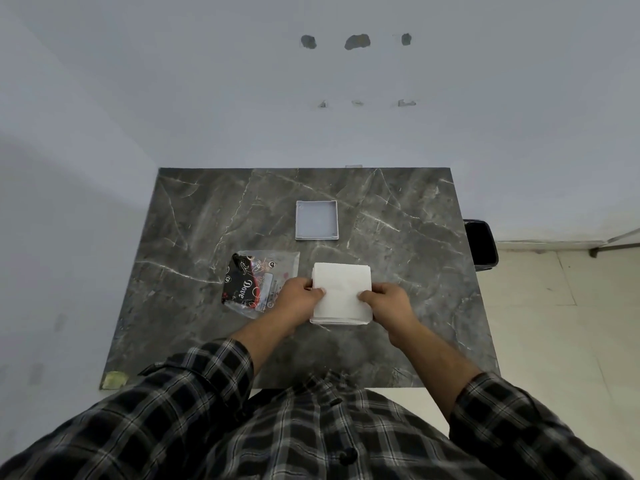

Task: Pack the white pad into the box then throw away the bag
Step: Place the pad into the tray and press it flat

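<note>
The white pad (341, 289) sits in a white box whose rim (341, 321) shows just under its near edge, at the middle of the dark marble table (398, 209). My left hand (300, 298) pinches the pad's left edge. On the pad's right edge rests my right hand (387, 301), fingers gripping it. A clear plastic bag (260, 282) with a black printed part lies flat just left of my left hand. Farther back lies a shallow white box lid (316, 220), open side up.
A black bin (480, 244) stands on the floor past the table's right edge. A yellowish scrap (114, 380) marks the near left corner of the table. The wall rises right behind the table's far edge.
</note>
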